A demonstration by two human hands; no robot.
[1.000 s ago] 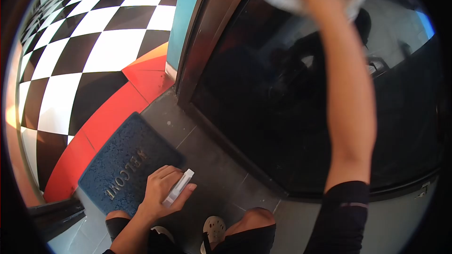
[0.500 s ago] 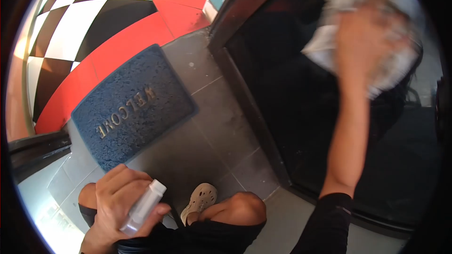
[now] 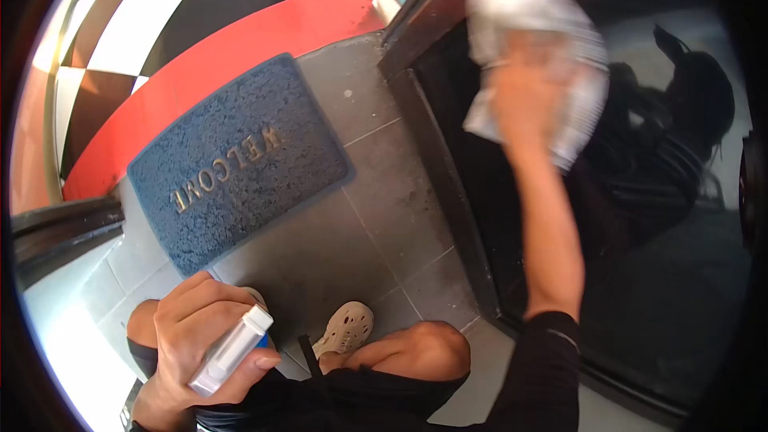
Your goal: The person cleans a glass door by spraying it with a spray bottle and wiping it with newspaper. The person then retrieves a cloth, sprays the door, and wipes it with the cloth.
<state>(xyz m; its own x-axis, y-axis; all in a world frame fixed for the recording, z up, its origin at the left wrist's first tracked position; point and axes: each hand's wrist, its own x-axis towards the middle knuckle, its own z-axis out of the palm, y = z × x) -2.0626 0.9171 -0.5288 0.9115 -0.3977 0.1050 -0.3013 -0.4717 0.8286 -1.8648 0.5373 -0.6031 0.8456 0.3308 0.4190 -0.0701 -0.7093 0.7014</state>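
Note:
My right hand (image 3: pixel 532 92), smeared by motion, presses a white cloth (image 3: pixel 588 72) against the dark glass panel (image 3: pixel 640 296) of a black-framed door. The cloth bunches out around the fingers and hides part of them. Low on the left, my left hand (image 3: pixel 196 332) is wrapped around a spray bottle, whose white spray head (image 3: pixel 232 352) points up and to the right. A bit of blue shows beside its nozzle; the rest of the bottle is hidden by the hand and the view from above.
A blue welcome mat (image 3: pixel 240 164) lies on grey floor tiles (image 3: pixel 384 200). Beyond it run a red border (image 3: pixel 208 72) and a checkered floor (image 3: pixel 132 36). The door's black frame (image 3: pixel 440 184) stands to the right. My bent knees and a beige clog (image 3: pixel 348 328) are below.
My right hand has swept the cloth left across the glass, uncovering the reflection at right. The left hand keeps hold of the spray bottle, slightly turned. The view has shifted a little.

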